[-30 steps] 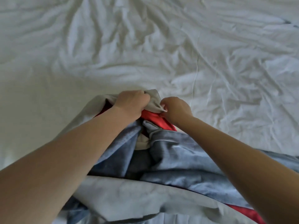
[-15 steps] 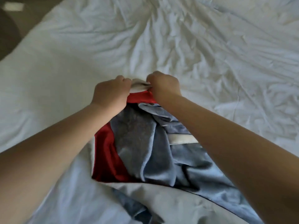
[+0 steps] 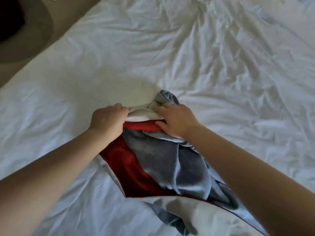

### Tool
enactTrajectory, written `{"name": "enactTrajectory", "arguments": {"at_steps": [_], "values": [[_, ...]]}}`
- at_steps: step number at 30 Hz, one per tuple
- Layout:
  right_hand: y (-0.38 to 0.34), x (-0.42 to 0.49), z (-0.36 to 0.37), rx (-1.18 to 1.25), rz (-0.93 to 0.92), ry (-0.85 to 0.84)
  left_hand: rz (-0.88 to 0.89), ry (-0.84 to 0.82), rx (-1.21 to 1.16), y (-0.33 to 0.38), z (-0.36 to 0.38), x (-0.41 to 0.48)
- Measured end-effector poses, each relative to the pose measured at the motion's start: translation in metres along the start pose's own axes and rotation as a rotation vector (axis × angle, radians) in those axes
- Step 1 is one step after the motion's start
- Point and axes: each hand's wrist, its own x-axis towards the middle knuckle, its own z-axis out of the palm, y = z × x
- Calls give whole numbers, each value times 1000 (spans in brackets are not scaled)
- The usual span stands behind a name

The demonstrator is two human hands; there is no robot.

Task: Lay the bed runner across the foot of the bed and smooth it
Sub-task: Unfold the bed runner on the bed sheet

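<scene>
I see my left hand (image 3: 109, 122) and right hand (image 3: 176, 121) both gripping the bunched runner (image 3: 170, 160) by its far edge; wrinkled sheet (image 3: 213, 62) lies open beyond.

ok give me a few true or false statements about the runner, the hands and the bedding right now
1. The left hand and the right hand both grip the bunched end of the bed runner. True.
2. The bed runner lies flat and smooth on the bed. False: it is crumpled in a heap, folded over itself.
3. The bed runner shows red and grey-blue fabric with a pale lining. True.
4. The white bedding is free of creases. False: it is wrinkled, most of all on the right of the view.
</scene>
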Motion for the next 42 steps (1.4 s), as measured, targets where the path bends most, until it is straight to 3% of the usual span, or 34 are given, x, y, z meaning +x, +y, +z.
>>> {"name": "enactTrajectory", "arguments": {"at_steps": [4, 7, 9, 12, 14, 18, 21, 27, 31, 37, 42], "values": [[47, -49, 0, 113, 144, 10, 91, 107, 81, 32, -12, 3], [78, -90, 4, 112, 197, -12, 267, 272, -75, 66, -16, 7], [92, -114, 10, 114, 234, -39, 408, 296, -155, 96, -18, 13], [104, -143, 23, 153, 300, -54, 505, 257, -255, 142, -21, 26], [106, -157, 34, 192, 362, -87, 518, 148, -267, 164, -24, 35], [104, -158, 52, 382, 549, -125, 515, -59, -115, 189, -22, 47], [102, -145, 58, 476, 647, -124, 512, -41, -54, 193, -21, 48], [94, -118, 34, 443, 559, -205, 638, 142, -33, 169, -23, 37], [86, -89, 13, 248, 463, -247, 686, 186, -6, 140, -26, 39], [59, -28, -13, -22, 391, -50, 541, 249, -28, 86, -33, 53], [27, 30, -42, -66, 334, 135, 340, 369, -76, 32, -43, 53]]}}
